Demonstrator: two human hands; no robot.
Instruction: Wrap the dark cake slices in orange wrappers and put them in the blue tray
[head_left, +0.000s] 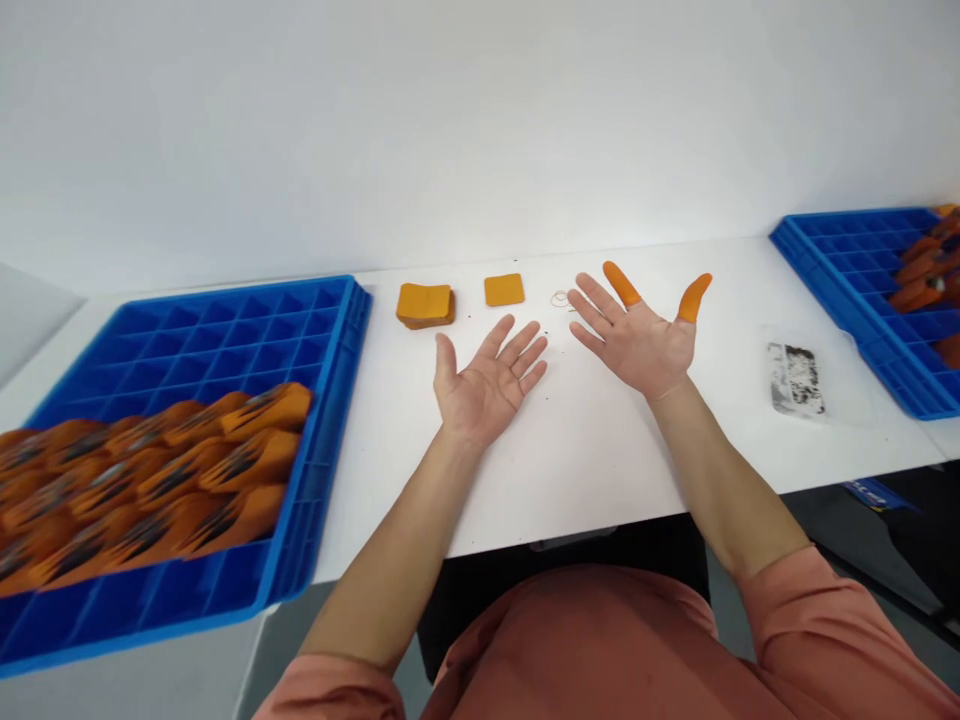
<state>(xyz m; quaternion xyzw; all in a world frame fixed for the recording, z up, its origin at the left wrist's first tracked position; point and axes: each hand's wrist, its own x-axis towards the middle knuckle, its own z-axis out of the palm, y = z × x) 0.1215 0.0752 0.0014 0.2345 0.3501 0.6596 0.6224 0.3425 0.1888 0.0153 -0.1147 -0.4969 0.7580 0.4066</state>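
Left hand (487, 388) - open, palm up, fingers spread, holding nothing, and touching nothing but perhaps the table. Right hand (636, 338) - likewise open and empty, palm up, with orange finger cots (694, 298) on thumb and index finger. Just beyond the left fingertips lies a single orange square (504, 290), with an orange stack (425, 305) further left of it; a small thin loop (559, 299) sits beyond the gap between the hands, nearest the right fingers. All three rest on a white table (585, 470). Left of the left hand: a blue tray (330, 330) of blurred orange pieces (255, 412). Right of the right hand: a clear bag (796, 380), then a second blue tray (851, 240) holding similar pieces.
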